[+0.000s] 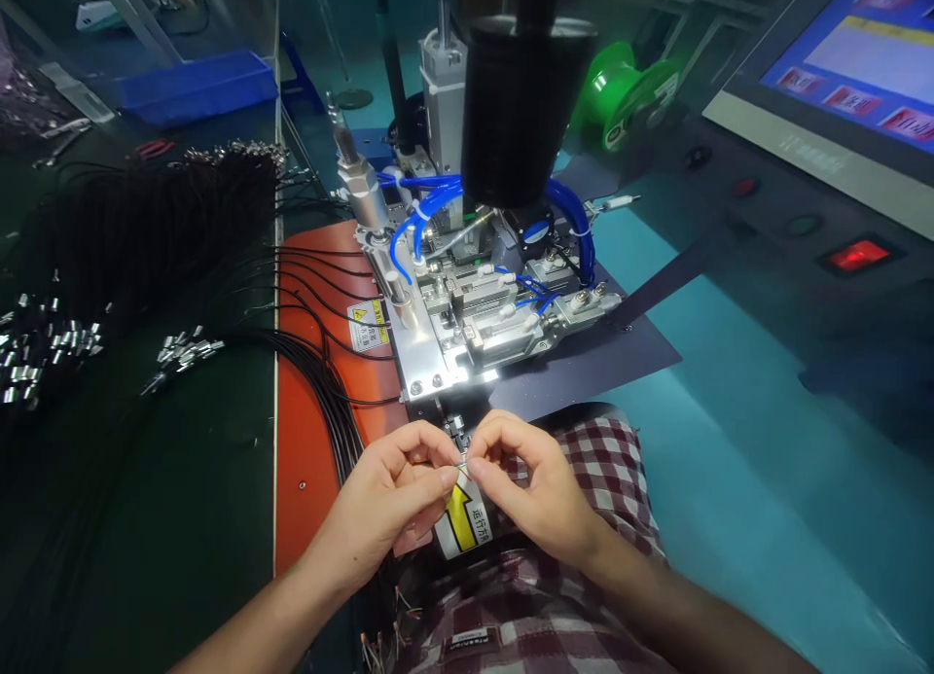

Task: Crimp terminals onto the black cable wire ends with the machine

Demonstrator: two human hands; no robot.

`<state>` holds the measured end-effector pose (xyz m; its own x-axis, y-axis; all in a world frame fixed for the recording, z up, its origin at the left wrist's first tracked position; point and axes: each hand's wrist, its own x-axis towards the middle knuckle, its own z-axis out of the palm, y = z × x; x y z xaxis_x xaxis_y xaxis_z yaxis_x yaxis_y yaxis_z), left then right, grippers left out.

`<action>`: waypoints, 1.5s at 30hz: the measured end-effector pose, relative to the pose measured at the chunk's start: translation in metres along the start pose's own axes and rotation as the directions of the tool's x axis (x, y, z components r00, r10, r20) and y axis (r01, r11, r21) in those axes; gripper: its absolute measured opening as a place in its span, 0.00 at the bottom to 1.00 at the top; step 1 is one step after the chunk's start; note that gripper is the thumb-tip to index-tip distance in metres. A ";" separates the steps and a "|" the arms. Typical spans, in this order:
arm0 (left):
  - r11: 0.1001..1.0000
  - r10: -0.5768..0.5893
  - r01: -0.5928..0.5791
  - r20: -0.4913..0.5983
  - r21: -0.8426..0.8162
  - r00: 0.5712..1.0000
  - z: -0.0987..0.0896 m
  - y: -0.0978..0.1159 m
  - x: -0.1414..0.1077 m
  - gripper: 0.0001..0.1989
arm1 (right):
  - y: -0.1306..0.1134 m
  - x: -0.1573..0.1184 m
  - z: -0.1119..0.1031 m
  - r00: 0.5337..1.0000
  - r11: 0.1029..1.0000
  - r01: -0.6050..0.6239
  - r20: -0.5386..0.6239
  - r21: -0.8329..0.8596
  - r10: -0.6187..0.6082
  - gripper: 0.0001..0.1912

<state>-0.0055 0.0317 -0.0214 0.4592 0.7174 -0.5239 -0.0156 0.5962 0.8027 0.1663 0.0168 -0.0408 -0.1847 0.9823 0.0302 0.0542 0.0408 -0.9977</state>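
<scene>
Thin wires [462, 468], with a greenish strand visible, stretch between my two hands, just in front of the machine. My left hand [401, 484] is closed, thumb and forefinger pinched on the wires from the left. From the right, my right hand [529, 479] pinches them with thumb and fingertips, almost touching the left. Most of the wires is hidden by the fingers. Below the hands lies a white label with a yellow arrow [459, 520]. Close behind them is a metal machine [467, 314] with several black cables [342, 336] fed into its left side.
Blue air tubes [438, 195] curve over the machine, under a black cylinder [521, 110]. A bundle of black cables [321, 387] crosses the orange plate [299, 460]. More cables with metal ends [182, 353] lie left. A control panel [817, 168] and green spool [620, 95] stand right.
</scene>
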 end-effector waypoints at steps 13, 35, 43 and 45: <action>0.998 0.055 -0.057 -0.076 -0.017 0.996 0.010 -0.007 -0.004 0.09 | -0.006 -0.002 0.006 0.981 0.975 -0.195 0.009 0.105 0.195 0.08; 0.998 0.046 -0.051 -0.116 -0.043 0.992 0.012 -0.006 -0.004 0.10 | -0.002 -0.008 0.010 0.991 0.993 -0.112 -0.072 0.037 0.115 0.07; 0.995 0.083 -0.088 -0.096 -0.050 0.992 0.012 -0.002 -0.001 0.09 | 0.005 -0.006 0.012 0.992 0.997 -0.077 -0.094 0.016 0.079 0.07; 0.998 0.067 -0.067 -0.093 -0.002 0.993 0.011 0.000 -0.001 0.09 | 0.004 -0.006 0.011 0.994 0.999 -0.048 -0.103 0.000 0.048 0.07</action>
<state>0.0037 0.0275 -0.0178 0.3723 0.7859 -0.4937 -0.0480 0.5475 0.8354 0.1568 0.0094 -0.0461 -0.0799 0.9967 -0.0117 0.0631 -0.0066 -0.9980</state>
